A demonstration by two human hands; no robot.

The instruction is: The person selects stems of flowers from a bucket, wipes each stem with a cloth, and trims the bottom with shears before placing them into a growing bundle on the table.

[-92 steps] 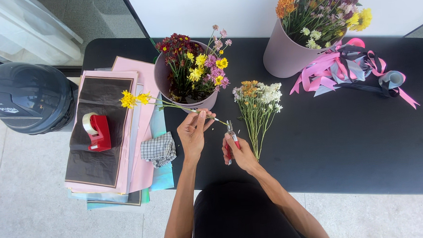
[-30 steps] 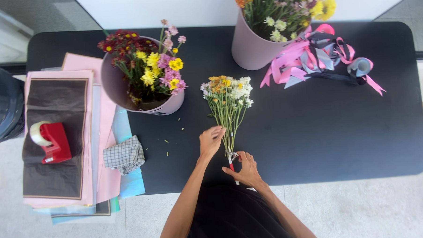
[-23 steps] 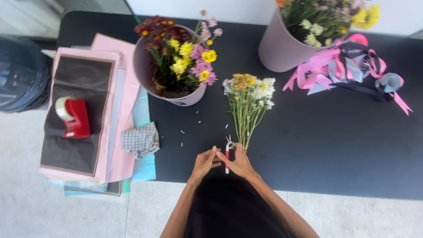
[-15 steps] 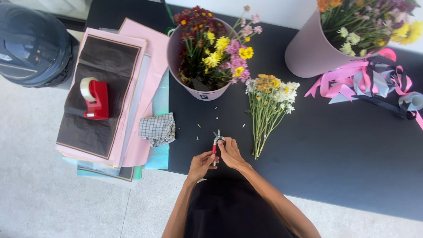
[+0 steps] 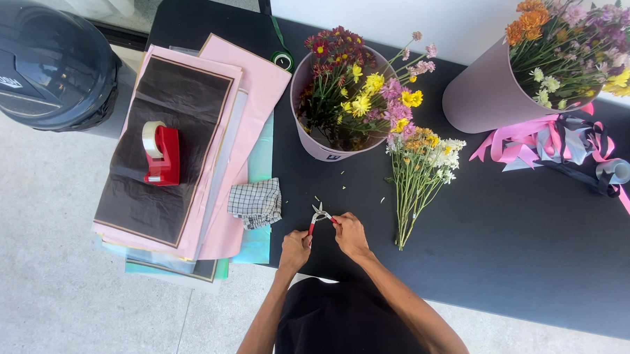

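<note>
Both hands at table's near edge; left hand [image 5: 294, 249] and right hand [image 5: 349, 233] each closed round one red handle of small steel floral snips [image 5: 320, 214], blades parted; tool likely light, rigid, sharp-tipped, best gripped by handles; cut mixed-flower bunch [image 5: 418, 177] lying just beside on black table [image 5: 513, 247].

The pruning snips [image 5: 320, 215] are too small to show whether the blades are apart or closed. Red handles are partly covered by the left hand [image 5: 294, 249] and right hand [image 5: 349, 233]. The dark helmet [image 5: 42, 61] and right flower bucket [image 5: 576, 49] are cut off at the frame's edges.
</note>
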